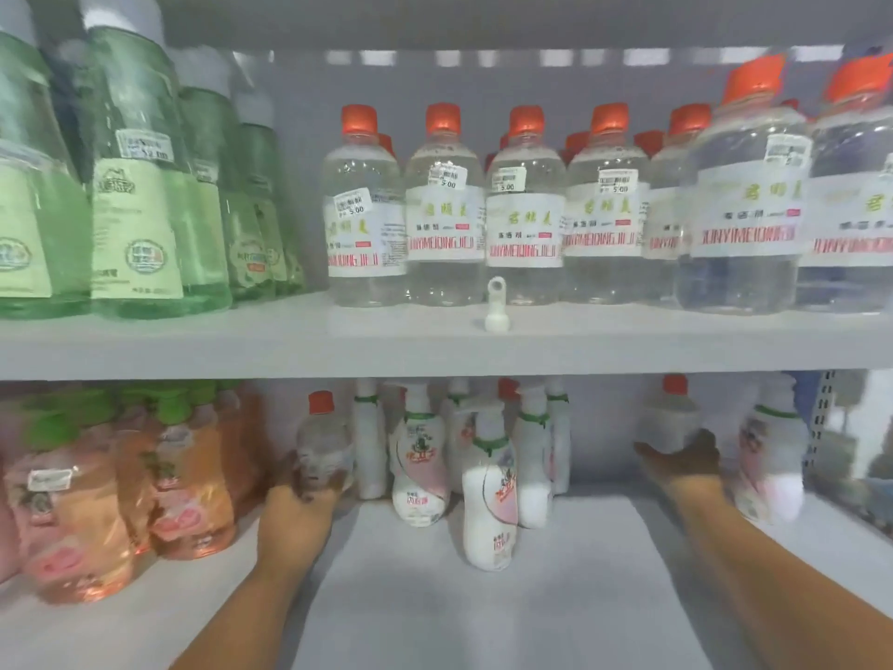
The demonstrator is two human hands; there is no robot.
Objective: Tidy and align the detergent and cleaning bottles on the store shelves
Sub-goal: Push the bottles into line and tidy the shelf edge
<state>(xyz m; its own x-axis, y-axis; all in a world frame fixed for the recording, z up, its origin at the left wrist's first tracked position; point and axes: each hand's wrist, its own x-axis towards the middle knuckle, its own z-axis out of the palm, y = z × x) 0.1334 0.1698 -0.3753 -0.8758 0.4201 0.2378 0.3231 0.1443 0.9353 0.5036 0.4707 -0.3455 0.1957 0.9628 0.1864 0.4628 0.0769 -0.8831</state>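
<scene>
On the lower shelf (483, 621), a clear red-capped bottle (323, 440) near the left side is gripped by the left hand (302, 495). Toward the right edge, another red-capped bottle (669, 418) is touched by the right hand (686, 459); whether its fingers curl round it cannot be told.

The grey upper shelf (290, 345) carries tall green bottles (140, 186) at left, clear red-capped bottles (444, 205) (white labels, price stickers) across the rest, and a small white plastic cap (497, 309) in front. The white lower shelf (483, 611) holds orange-pink bottles (87, 515) at left and white pink-labelled bottles (488, 500) in the middle.
</scene>
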